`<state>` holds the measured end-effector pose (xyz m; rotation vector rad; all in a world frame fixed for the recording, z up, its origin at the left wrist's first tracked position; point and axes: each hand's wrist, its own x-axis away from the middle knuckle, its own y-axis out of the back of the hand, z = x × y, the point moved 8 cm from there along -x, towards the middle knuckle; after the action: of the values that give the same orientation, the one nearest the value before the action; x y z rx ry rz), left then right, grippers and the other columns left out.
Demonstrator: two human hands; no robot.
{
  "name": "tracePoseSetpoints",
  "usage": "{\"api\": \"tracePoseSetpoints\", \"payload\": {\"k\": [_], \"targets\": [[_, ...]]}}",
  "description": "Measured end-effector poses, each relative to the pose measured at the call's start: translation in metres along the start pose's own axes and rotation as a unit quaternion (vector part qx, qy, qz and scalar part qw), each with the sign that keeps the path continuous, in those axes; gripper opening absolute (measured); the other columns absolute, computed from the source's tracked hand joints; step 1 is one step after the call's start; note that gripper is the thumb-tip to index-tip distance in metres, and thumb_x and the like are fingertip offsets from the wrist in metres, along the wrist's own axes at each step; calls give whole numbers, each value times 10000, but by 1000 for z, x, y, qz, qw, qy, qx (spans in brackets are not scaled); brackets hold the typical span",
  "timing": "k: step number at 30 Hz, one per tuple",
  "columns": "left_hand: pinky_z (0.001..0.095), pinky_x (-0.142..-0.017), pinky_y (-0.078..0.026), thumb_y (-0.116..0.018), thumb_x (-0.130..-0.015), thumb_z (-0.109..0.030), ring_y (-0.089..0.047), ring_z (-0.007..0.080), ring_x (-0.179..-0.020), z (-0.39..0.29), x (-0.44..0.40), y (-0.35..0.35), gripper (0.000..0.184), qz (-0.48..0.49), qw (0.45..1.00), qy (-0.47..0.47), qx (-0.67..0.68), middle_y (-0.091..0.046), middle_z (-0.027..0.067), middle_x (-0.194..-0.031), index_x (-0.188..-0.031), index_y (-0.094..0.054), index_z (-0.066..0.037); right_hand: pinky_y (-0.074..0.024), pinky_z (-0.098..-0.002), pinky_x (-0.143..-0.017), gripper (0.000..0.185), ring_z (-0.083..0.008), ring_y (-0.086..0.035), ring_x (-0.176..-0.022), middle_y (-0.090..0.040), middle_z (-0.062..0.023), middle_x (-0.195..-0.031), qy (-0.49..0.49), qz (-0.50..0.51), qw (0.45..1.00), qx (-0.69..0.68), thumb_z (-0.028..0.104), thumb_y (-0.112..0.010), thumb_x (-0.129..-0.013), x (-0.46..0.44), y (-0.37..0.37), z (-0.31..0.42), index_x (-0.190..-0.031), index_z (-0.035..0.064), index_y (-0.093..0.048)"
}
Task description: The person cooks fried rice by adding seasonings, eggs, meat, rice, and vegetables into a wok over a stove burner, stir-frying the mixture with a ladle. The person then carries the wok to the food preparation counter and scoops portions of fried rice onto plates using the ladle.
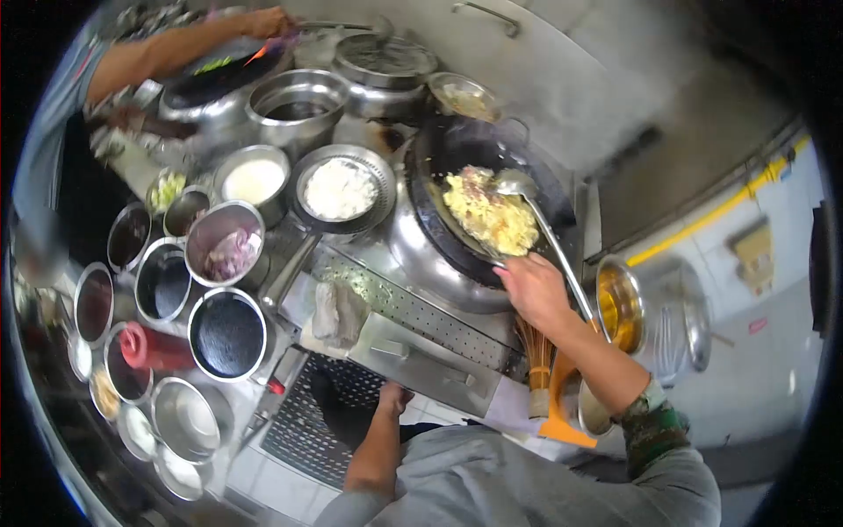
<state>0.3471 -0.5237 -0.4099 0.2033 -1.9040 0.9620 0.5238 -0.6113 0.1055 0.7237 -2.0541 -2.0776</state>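
Observation:
My right hand [531,285] is closed at the near rim of a black wok [553,189], around something thin and metallic that I cannot make out. Yellow scrambled egg [492,215] with reddish bits lies in the wok. A metal ladle [518,183] rests its bowl on the egg, and its long handle slants down past my right wrist. Low in front of me, my left hand [395,400] hangs by the edge of the steel counter [421,356]. Its fingers are too small and turned away to read.
A skimmer [386,198] holds a bowl of white food [340,189]. Several metal pots of sauces and ingredients, one holding sliced onion [233,255], crowd the left beside a red bottle [158,347]. A bamboo brush [537,369] stands at right. Another person's arm [180,48] reaches over a second wok.

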Motion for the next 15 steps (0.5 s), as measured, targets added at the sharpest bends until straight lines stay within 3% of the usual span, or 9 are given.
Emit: {"api": "tracePoseSetpoints", "payload": {"k": [2, 8, 12, 13, 15], "targets": [[389, -667, -507, -585, -880, -249, -590, 187, -835, 9, -3, -6, 249, -13, 999, -14, 42, -599, 45, -968, -1094, -586, -121, -449, -443, -620, 299, -348, -563, -657, -574, -172, -634, -53, 13, 999, -1, 247, -600, -884, -5, 10, -6, -685, 30, -546], [277, -554, -495, -599, -875, -196, -585, 165, -619, 7, 3, 6, 177, -76, 991, -68, 81, -611, 50, -754, -865, -618, -20, -429, -470, -614, 323, -380, -549, -661, -546, -201, -640, -75, 6, 997, -18, 273, -590, -895, -9, 15, -15, -723, 3, -551], [278, -511, -491, -597, -807, -72, -565, 167, -549, 5, 5, 9, 67, -56, 993, -70, 83, -598, 55, -708, -768, -607, -18, -421, -471, -631, 329, -386, -545, -667, -537, -200, -658, -107, 29, 993, -41, 279, -582, -900, -14, 17, -19, -732, -2, -549], [282, -503, -490, -590, -774, -37, -573, 172, -543, 6, 7, 8, 42, -92, 986, -70, 118, -603, 62, -705, -761, -616, -7, -421, -471, -631, 329, -386, -545, -667, -537, -200, -658, -106, 30, 993, -42, 279, -582, -900, -14, 18, -19, -732, -2, -549], [280, -504, -489, -591, -778, -38, -577, 171, -549, 1, 16, 4, 48, -90, 988, -59, 107, -606, 67, -710, -772, -621, -1, -420, -473, -631, 328, -387, -547, -669, -540, -200, -661, -102, 38, 993, -35, 279, -577, -902, -16, 19, -19, -736, -2, -555]]}}
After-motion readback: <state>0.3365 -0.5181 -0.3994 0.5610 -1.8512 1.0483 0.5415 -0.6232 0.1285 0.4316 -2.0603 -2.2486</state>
